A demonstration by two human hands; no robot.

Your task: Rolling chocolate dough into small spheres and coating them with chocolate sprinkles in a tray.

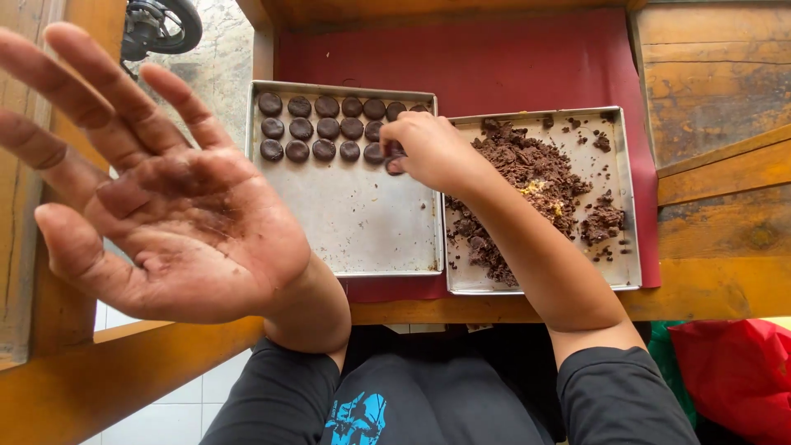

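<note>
My left hand is raised close to the camera, palm up, fingers spread, smeared with brown dough and holding nothing. My right hand reaches over the left metal tray, its fingertips pinched on a dark dough disc at the right end of the third row. Three rows of round dark dough discs fill the tray's far part; the near part is bare. To the right, a second metal tray holds a heap of crumbly brown dough.
Both trays rest on a dark red mat on a wooden table. A wooden rail runs along the near edge. A red bag lies at the lower right. A black wheel shows at the top left.
</note>
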